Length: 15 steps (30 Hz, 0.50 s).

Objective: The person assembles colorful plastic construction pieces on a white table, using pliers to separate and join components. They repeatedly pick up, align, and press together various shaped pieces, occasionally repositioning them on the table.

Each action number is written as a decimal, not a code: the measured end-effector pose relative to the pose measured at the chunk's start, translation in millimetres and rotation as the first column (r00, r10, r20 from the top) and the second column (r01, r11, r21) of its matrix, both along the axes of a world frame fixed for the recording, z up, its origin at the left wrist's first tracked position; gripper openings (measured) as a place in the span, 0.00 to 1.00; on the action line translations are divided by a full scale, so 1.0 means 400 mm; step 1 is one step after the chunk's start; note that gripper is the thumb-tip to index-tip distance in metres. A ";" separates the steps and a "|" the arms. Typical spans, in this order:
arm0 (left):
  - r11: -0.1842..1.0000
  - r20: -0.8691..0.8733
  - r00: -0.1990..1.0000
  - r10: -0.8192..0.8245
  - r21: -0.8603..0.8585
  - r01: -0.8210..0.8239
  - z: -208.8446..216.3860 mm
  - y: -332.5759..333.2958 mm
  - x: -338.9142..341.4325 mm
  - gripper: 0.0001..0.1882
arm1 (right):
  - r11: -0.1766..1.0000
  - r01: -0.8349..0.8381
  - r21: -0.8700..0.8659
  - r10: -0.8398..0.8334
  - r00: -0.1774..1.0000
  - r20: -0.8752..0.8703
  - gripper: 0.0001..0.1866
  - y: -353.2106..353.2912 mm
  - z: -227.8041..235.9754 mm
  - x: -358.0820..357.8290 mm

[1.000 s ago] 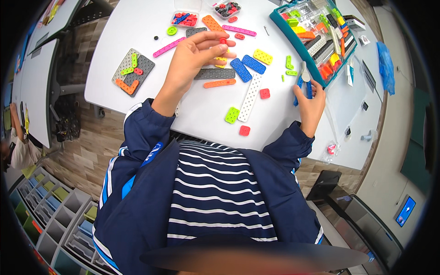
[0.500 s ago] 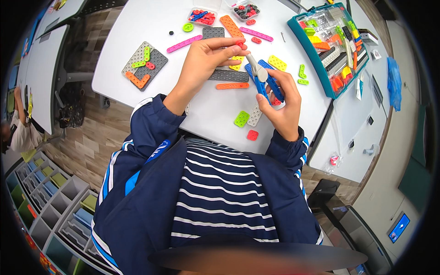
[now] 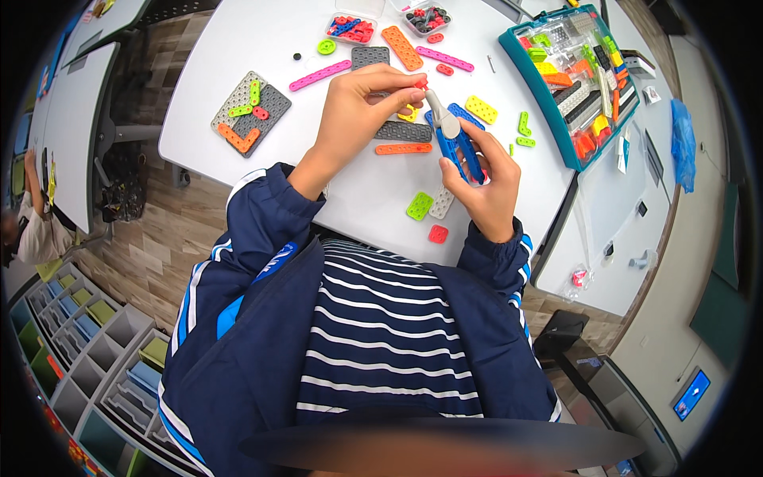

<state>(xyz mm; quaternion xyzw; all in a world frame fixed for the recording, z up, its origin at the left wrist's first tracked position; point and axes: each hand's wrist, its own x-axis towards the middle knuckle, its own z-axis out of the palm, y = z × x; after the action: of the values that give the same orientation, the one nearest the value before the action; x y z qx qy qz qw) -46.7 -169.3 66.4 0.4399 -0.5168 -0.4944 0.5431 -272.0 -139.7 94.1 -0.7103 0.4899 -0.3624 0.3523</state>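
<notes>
My right hand is wrapped round the blue handles of a pair of toy pliers with light grey jaws. The jaws point up and left, toward my left hand. Between thumb and fingertips, my left hand pinches a small red plastic piece at the jaw tip. Whether the jaws grip that piece is too small to tell. Beneath the hands lie a dark grey perforated strip, an orange strip and a blue piece. Closer to me are a green plate and a red square.
Joined grey plates with green and orange pieces lie at left on the white table. At the back stand clear boxes of red and blue parts and of black and red parts. A teal case of parts is at right.
The pliers' blue handles have come closer together in my right hand. My left hand has shifted slightly, still pinching the red piece at the jaw tip.
</notes>
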 end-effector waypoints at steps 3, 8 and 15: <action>0.992 0.239 0.970 0.048 -0.126 -0.018 -0.006 -0.001 0.004 0.15 | 0.997 -0.008 -0.071 0.003 0.998 -0.066 0.29 -0.001 -0.003 -0.005; 0.971 0.355 0.932 0.064 -0.237 0.023 -0.010 -0.007 0.006 0.15 | 0.998 -0.017 -0.065 0.010 0.996 -0.093 0.30 0.000 -0.003 -0.006; 0.999 0.042 0.999 -0.001 -0.041 0.003 0.008 0.004 -0.012 0.16 | 0.994 0.008 -0.105 -0.018 0.995 -0.095 0.30 -0.002 0.005 0.002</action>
<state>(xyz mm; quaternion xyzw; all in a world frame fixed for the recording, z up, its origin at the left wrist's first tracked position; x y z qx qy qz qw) -51.6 -167.7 69.5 0.4383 -0.5385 -0.4748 0.5408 -271.2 -140.7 96.2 -0.7410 0.4913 -0.3554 0.2883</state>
